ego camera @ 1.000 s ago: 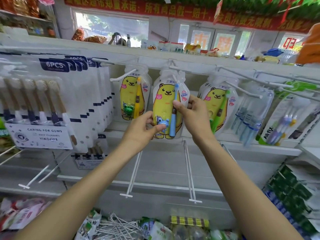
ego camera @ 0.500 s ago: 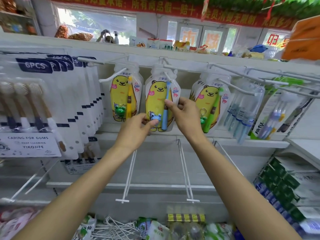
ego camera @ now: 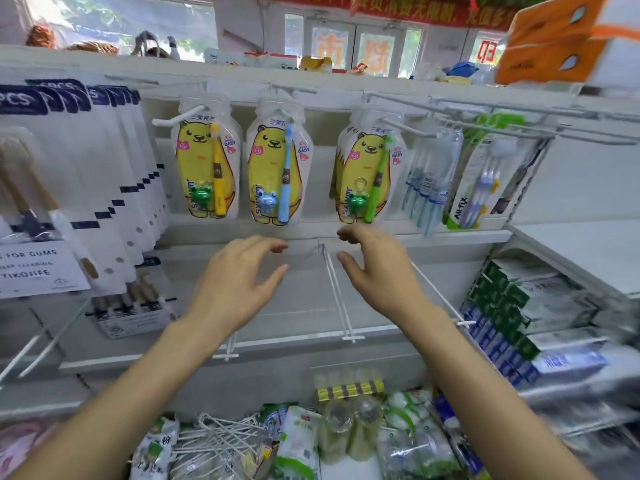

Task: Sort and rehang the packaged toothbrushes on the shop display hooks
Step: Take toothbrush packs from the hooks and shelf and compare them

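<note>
Head view puts the blue-brush bear pack (ego camera: pixel 277 168) on the middle hook of the top rail, hanging straight and free, with nothing touching it. You should judge it light: a thin clear blister over printed card, stiff enough to keep its shape but easy to crease, and the plastic face looks slick. If you need to lift it again, pinch the flat card edges low on both sides, or take the top tab beside the hang hole; keep off the raised bubble over the brush. To its left hangs the yellow-brush pack (ego camera: pixel 206 161), to its right the green-brush packs (ego camera: pixel 372 168), several deep. Your left hand (ego camera: pixel 230 284) and right hand (ego camera: pixel 375 268) sit just below the packs, fingers loosely spread, holding nothing. Below them bare white hooks (ego camera: pixel 337 292) stick out from the lower rail.
</note>
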